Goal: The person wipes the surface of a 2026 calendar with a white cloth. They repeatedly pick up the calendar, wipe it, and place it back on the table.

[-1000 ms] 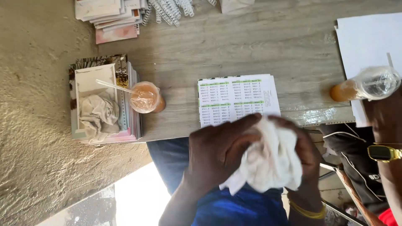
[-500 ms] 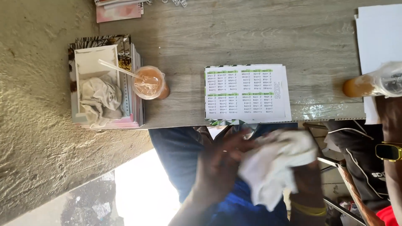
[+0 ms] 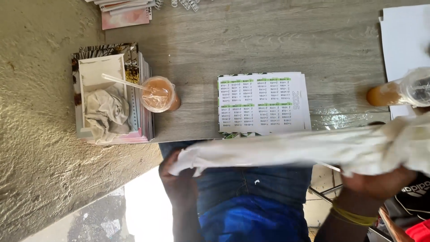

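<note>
Both hands stretching white cloth [image 3: 286, 152] taut: left hand [image 3: 179, 179] pinching corner, right hand [image 3: 380, 181] bunching other end (soft, light, limp; gripping ends is working best).

We note a grey wood-grain table [image 3: 268, 40] filling the upper part of the view, its near edge running across the middle. To its left stands a rough, sandy plastered wall [image 3: 36, 134], mottled and uneven, in flat daylight. Below the table edge we see a bright overexposed patch of floor [image 3: 143, 210], with darker ground [image 3: 94, 224] just beside it.
</note>
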